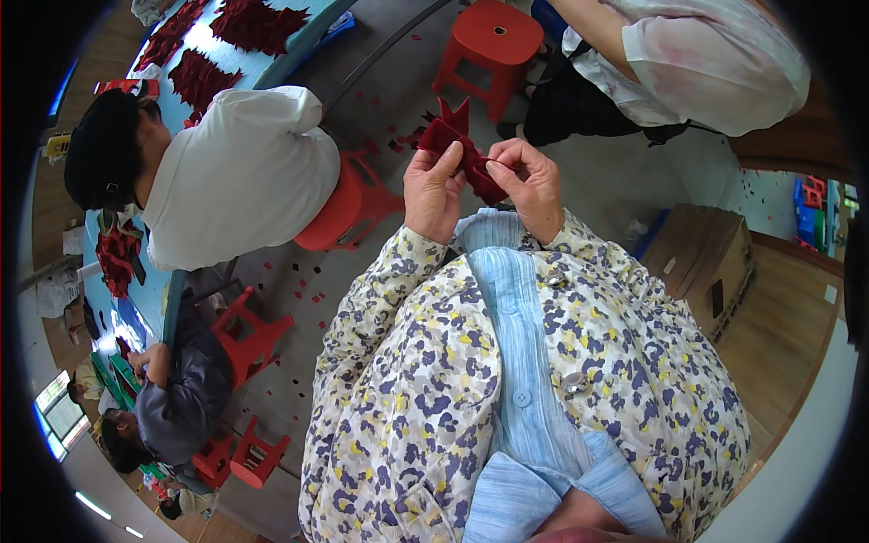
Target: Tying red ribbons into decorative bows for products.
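Observation:
A dark red fabric piece (455, 136) with pointed ends is held up in front of my chest by both hands. My left hand (432, 192) pinches its left side with thumb and fingers. My right hand (534, 185) grips the lower right part, its fingers curled over the cloth. My flowered jacket sleeves and light blue shirt fill the lower middle of the view. The part of the fabric inside my hands is hidden.
A red plastic stool (489, 41) stands on the grey floor beyond my hands. A person in white (240, 172) sits on another red stool (348, 206) at a blue table (290, 54) piled with red pieces. Another person (688, 54) stands at the upper right beside a cardboard box (711, 258).

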Motion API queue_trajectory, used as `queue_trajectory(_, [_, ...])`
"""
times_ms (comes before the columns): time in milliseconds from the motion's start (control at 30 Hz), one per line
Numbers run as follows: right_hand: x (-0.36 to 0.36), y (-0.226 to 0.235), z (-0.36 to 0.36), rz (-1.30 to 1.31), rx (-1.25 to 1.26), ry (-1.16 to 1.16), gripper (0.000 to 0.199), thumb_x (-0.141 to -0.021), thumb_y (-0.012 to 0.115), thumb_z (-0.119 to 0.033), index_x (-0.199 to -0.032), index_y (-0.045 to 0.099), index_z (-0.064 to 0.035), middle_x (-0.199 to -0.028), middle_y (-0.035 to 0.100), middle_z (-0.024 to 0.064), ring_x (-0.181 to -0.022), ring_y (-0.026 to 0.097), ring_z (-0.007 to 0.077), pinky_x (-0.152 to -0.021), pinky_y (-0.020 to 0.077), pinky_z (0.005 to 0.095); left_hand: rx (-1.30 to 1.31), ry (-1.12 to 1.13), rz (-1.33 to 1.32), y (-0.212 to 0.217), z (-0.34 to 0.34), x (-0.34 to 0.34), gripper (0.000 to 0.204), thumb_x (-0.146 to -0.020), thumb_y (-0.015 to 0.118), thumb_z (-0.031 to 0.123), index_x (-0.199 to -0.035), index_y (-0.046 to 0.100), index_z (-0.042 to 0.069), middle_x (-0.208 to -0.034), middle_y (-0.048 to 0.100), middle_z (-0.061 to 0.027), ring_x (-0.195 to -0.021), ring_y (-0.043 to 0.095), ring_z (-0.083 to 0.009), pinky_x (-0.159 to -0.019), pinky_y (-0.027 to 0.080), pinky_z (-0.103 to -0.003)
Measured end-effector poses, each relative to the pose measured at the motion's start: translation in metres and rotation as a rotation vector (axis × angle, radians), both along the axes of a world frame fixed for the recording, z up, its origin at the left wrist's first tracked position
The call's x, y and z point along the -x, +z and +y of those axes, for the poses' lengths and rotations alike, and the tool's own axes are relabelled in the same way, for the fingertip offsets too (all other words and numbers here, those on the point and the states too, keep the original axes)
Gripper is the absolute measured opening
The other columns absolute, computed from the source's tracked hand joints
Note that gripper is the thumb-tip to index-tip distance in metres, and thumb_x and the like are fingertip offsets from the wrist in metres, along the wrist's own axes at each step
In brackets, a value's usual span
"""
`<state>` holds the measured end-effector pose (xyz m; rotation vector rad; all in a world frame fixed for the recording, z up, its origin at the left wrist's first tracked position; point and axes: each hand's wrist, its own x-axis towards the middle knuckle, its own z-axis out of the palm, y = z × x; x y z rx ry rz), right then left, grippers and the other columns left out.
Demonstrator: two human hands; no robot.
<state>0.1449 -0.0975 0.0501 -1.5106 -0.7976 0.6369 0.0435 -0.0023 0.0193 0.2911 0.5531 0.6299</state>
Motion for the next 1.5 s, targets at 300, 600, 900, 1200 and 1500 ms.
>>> queue_trajectory(300, [0.002,-0.014,-0.008,0.701,0.02,-0.022,0.008,-0.086,0.063,-0.011,-0.081,0.057,-0.0075,-0.074,0.06,-0.0021,-0.063,0.052,0.0018,-0.057,0.0426,0.0164,0.036,0.047,-0.066,-0.004,-0.004,-0.003,0.024,-0.087,0.059,0.0,-0.111,0.054,0.001,-0.101,0.062,-0.01,-0.092,0.062,-0.0218,-0.081,0.052,-0.033])
queue_trajectory(600, [-0.005,-0.019,-0.008,0.651,0.326,0.095,0.008,-0.085,0.064,-0.011,-0.09,0.062,-0.0045,-0.079,0.062,-0.0011,-0.063,0.053,0.0032,-0.057,0.0427,0.0169,0.06,0.055,-0.051,-0.004,0.0,-0.001,0.021,-0.088,0.059,0.005,-0.107,0.053,0.0,-0.097,0.061,-0.0103,-0.087,0.062,-0.0221,-0.078,0.053,-0.035])
queue_trajectory(900, [-0.036,-0.002,-0.013,0.011,0.325,0.126,0.013,-0.083,0.056,0.0,-0.094,0.062,0.001,-0.076,0.064,0.0033,-0.071,0.058,0.0053,-0.063,0.0454,0.0196,-0.024,-0.051,0.003,-0.004,0.008,0.008,0.019,-0.088,0.059,0.007,-0.106,0.056,0.002,-0.095,0.063,-0.0079,-0.082,0.062,-0.0181,-0.072,0.053,-0.033])
queue_trajectory(1200, [-0.053,0.0,0.028,0.153,0.187,0.25,0.027,-0.084,0.068,-0.021,-0.102,0.062,-0.0014,-0.084,0.062,0.0002,-0.078,0.058,0.0079,-0.067,0.0462,0.0229,-0.045,-0.233,-0.032,0.003,0.006,0.003,0.024,-0.088,0.059,0.006,-0.111,0.057,0.002,-0.096,0.063,-0.0063,-0.081,0.061,-0.0155,-0.072,0.051,-0.03])
queue_trajectory(1500, [-0.034,-0.022,0.017,0.575,0.497,0.076,0.02,-0.088,0.061,-0.026,-0.085,0.062,-0.0065,-0.075,0.06,-0.0019,-0.067,0.054,0.0039,-0.059,0.0453,0.0213,-0.148,-0.229,0.11,-0.012,0.01,0.006,0.016,-0.084,0.062,0.002,-0.099,0.058,0.001,-0.088,0.065,-0.0075,-0.072,0.063,-0.0144,-0.062,0.053,-0.027])
